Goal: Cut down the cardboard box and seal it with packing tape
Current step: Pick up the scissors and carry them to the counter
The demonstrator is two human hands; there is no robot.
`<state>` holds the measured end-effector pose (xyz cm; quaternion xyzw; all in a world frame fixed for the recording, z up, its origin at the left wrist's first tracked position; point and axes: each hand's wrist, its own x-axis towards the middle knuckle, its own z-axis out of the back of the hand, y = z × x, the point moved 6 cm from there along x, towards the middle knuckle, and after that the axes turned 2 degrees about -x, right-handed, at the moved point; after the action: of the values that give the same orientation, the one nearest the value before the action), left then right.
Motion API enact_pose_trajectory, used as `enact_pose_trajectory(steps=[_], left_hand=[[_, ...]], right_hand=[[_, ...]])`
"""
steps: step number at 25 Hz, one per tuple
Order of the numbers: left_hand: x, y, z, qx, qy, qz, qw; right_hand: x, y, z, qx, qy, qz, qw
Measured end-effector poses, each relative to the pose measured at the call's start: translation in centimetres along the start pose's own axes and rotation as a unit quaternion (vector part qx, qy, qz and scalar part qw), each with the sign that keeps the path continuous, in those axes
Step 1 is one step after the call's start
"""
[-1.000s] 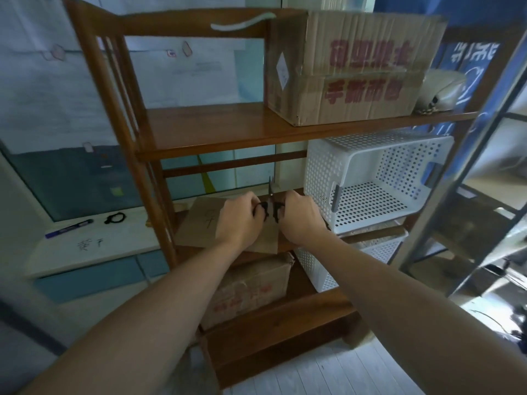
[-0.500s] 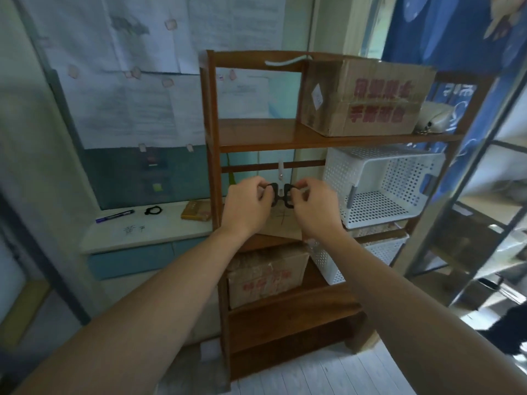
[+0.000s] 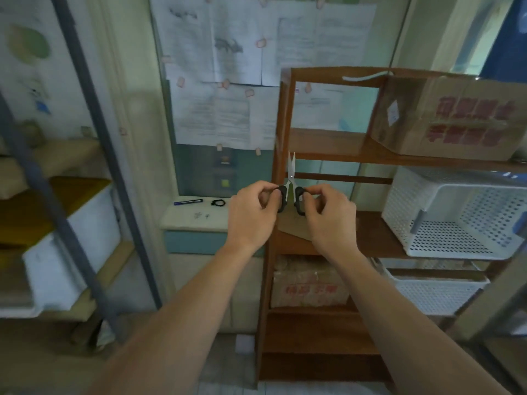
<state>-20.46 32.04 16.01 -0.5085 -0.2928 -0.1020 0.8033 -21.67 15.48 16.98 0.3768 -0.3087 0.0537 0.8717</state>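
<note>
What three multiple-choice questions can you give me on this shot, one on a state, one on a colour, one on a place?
1. The scissors are:
A. gripped by the left hand and the right hand, one handle each
B. lying flat
C. hanging from a hook

2. The scissors' handles are:
A. red
B. black
C. white

3. The pen lies:
A. in the left hand
B. under the scissors
C. on the white ledge

Answers:
1 A, since each hand curls round one handle, blades pointing up.
2 B, since both loops look black.
3 C, since it rests on the ledge, left of the hands.
</note>
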Motion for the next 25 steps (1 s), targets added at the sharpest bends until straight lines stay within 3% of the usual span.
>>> enact_pose_trajectory(steps=[11, 25], left_hand=[[-1.4, 2.0, 14.7, 0.011, -0.054, -0.023, 0.998], [-2.4, 13.8, 45.1, 0.035, -0.092, -0.015, 0.995]], right_hand=[[-3.2, 12.6, -6.6, 0.085, 0.014, 0.079, 0.993], [-11.8, 36.2, -27.6, 0.18, 0.035, 0.088, 0.979]])
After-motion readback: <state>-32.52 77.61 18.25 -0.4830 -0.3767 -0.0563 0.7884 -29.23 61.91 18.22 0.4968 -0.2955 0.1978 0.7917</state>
